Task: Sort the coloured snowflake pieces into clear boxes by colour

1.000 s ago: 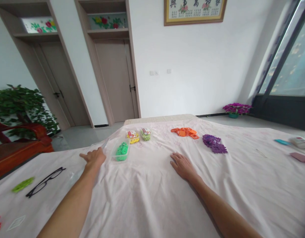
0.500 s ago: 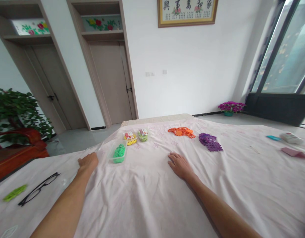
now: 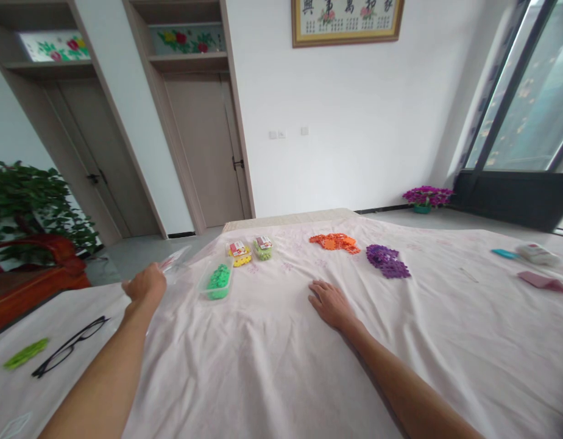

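My left hand [image 3: 147,283] is closed on a clear plastic bag [image 3: 175,263] at the left side of the cloth; part of the bag is hidden behind the hand and wrist. Just right of it stands an open clear tub [image 3: 201,284] with bright green pieces [image 3: 219,278] inside. Palm down, my right hand [image 3: 331,303] rests on the cloth with its fingers stretched and holds nothing. Beyond it lie a pile of orange pieces [image 3: 334,242] and a purple pile [image 3: 386,262]. Two small labelled packs, one yellow [image 3: 239,253] and one light green [image 3: 264,248], sit behind the tub.
A pale, wrinkled cloth [image 3: 263,378] covers the table. Eyeglasses [image 3: 71,349] and a lime-green piece [image 3: 26,353] lie at left. On the right are a blue item [image 3: 505,253], a white item [image 3: 537,254] and a pink item [image 3: 543,281]. A wooden chair [image 3: 57,274] stands left.
My left hand has moved a little left and up, and the plastic bag shows more beside it. The right hand stays where it was.
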Demonstrator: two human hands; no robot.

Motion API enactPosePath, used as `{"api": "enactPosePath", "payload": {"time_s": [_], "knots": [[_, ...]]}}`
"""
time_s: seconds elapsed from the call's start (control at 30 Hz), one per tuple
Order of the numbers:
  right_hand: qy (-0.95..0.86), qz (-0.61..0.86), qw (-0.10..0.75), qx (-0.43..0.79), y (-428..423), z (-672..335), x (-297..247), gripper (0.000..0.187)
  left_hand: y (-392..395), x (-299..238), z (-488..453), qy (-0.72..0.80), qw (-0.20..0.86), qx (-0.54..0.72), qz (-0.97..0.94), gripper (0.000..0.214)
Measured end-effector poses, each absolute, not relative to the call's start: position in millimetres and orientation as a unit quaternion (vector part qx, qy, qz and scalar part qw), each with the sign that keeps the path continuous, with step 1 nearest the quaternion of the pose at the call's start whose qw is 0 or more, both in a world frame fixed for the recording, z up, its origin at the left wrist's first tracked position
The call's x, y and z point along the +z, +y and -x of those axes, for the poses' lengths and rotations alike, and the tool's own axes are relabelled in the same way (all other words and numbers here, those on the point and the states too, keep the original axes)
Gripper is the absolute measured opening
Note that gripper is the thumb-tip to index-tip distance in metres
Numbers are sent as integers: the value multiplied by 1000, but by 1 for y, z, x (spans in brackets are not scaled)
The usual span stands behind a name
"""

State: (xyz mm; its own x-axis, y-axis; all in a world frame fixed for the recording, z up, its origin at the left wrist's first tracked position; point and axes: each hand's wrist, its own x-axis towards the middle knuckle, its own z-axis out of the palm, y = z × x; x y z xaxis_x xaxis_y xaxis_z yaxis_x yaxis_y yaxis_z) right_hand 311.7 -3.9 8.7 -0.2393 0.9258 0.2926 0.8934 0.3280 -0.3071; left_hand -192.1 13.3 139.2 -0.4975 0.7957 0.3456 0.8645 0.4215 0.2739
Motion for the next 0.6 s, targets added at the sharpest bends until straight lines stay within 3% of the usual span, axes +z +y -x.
{"api": "enactPosePath", "payload": {"time_s": [0.17, 0.37, 0.6], "knots": [[-786, 579, 213, 40, -4, -312, 9, 45, 9, 158, 182, -826, 164, -237, 484, 33], [-785, 577, 218, 45, -4, -312, 10, 44, -9, 174, 112, -638, 341, -384, 574, 37], [-780, 577, 237, 51, -2, -314, 7, 41, -36, 110, -17, -423, 253, -453, 742, 29]]}}
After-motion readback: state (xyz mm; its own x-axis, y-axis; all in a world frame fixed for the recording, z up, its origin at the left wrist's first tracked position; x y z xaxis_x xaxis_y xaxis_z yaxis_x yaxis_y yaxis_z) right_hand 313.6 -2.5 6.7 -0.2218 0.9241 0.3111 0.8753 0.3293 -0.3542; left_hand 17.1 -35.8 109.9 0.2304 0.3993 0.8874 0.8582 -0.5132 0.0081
